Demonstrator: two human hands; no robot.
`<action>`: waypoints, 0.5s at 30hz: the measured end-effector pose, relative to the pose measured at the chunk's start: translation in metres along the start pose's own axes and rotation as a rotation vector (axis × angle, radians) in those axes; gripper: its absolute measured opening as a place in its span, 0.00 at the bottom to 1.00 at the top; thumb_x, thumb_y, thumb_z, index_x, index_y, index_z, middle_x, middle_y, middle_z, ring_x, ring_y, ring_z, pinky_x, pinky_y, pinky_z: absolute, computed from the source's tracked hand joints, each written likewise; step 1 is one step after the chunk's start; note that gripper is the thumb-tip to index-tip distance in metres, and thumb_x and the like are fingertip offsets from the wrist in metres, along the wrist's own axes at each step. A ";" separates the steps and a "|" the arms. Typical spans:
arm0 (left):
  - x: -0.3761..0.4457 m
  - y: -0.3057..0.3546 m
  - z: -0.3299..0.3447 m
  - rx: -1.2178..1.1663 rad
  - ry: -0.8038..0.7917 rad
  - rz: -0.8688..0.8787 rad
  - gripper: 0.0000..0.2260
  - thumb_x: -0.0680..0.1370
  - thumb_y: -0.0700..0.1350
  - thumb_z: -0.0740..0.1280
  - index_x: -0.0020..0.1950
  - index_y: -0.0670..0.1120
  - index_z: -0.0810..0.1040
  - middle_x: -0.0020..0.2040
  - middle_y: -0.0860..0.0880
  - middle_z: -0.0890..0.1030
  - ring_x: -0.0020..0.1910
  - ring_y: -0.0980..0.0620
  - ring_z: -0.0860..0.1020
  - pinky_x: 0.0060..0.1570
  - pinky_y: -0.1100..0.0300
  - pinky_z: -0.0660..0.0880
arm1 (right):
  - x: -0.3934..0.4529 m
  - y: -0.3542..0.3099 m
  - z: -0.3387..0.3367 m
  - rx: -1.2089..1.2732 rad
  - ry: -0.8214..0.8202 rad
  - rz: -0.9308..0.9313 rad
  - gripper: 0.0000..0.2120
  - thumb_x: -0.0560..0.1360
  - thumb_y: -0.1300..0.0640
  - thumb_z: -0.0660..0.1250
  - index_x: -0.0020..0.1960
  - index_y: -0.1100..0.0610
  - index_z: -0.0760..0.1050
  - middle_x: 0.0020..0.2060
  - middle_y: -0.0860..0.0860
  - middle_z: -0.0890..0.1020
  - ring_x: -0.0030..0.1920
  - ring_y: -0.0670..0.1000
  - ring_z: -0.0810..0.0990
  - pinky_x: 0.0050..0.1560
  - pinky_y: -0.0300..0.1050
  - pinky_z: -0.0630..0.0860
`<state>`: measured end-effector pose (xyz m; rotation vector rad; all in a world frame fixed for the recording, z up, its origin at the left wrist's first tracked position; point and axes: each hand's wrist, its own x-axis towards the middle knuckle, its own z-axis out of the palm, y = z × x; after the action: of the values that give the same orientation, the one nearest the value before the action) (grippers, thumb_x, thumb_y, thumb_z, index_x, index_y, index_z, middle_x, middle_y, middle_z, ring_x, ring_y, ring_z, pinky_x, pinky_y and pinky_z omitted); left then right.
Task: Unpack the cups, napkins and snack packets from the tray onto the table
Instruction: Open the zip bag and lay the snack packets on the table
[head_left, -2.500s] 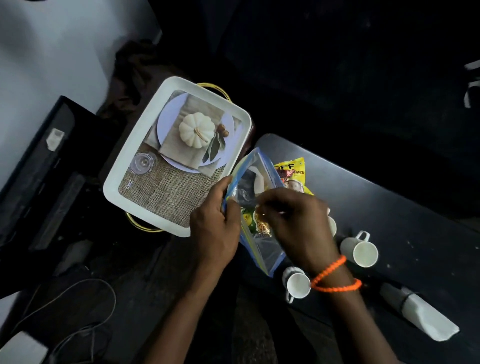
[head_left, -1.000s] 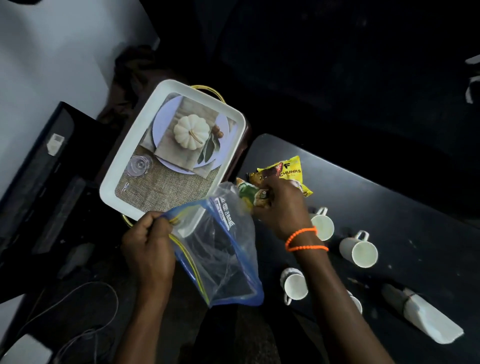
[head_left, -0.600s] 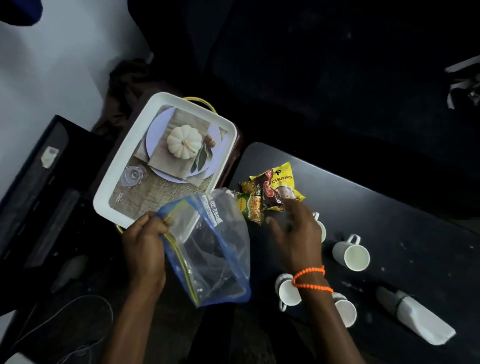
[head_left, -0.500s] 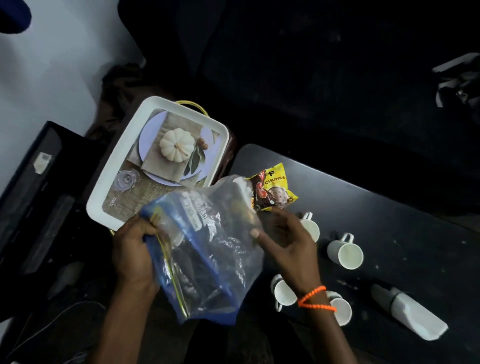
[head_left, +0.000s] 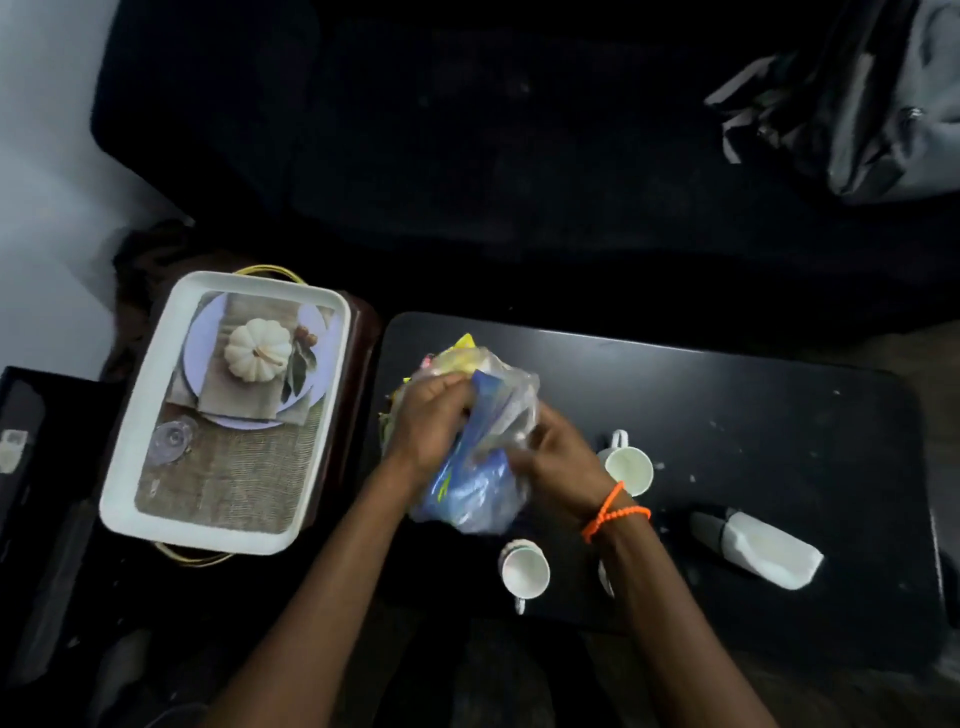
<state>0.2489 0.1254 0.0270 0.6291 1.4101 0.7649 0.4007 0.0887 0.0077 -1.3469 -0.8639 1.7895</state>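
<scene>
Both hands are bunched into a crumpled clear zip bag (head_left: 480, 467) with blue edging, held just above the left end of the black counter (head_left: 727, 415). The left hand (head_left: 428, 415) has its fingers curled tight around the top of the bag, and the right hand (head_left: 558, 457), an orange bead bracelet (head_left: 613, 512) at its wrist, clutches the plastic from the other side. Yellow snack packets (head_left: 462, 351) peek out from behind the bag, lying on the counter at its far left corner.

Two white cups are plain to see on the counter: one (head_left: 626, 465) just beside the right wrist, another (head_left: 524, 571) nearer the front edge between the forearms. A sliver of a third shows under the right forearm. A rolled white napkin (head_left: 769, 556) lies well to the right.

The white tray (head_left: 130, 441) sits off the counter's left end, its printed bottom showing a pumpkin picture, with a small clear lid (head_left: 171, 439) lying in it.
</scene>
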 end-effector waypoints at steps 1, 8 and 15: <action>0.007 0.004 0.007 -0.004 0.030 0.075 0.13 0.77 0.40 0.63 0.33 0.48 0.79 0.32 0.47 0.78 0.29 0.55 0.72 0.35 0.60 0.69 | 0.002 -0.006 -0.008 -0.023 0.104 0.007 0.14 0.74 0.80 0.65 0.55 0.67 0.79 0.44 0.57 0.85 0.43 0.48 0.82 0.47 0.44 0.81; 0.022 0.002 0.041 -0.374 -0.025 0.072 0.14 0.73 0.53 0.64 0.47 0.49 0.87 0.40 0.51 0.84 0.39 0.55 0.82 0.40 0.61 0.80 | 0.012 -0.033 -0.066 -0.095 0.458 -0.074 0.15 0.72 0.77 0.66 0.32 0.61 0.78 0.27 0.52 0.75 0.25 0.41 0.69 0.28 0.36 0.68; 0.033 -0.005 0.096 0.093 -0.453 -0.203 0.27 0.76 0.49 0.77 0.74 0.56 0.73 0.65 0.52 0.83 0.59 0.53 0.84 0.44 0.56 0.83 | 0.005 -0.032 -0.114 -0.289 0.309 -0.030 0.15 0.69 0.75 0.70 0.30 0.58 0.81 0.33 0.56 0.79 0.35 0.52 0.76 0.38 0.47 0.73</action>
<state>0.3446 0.1535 0.0099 0.6704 1.0735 0.3661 0.5154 0.1188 0.0063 -1.7297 -0.9886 1.4188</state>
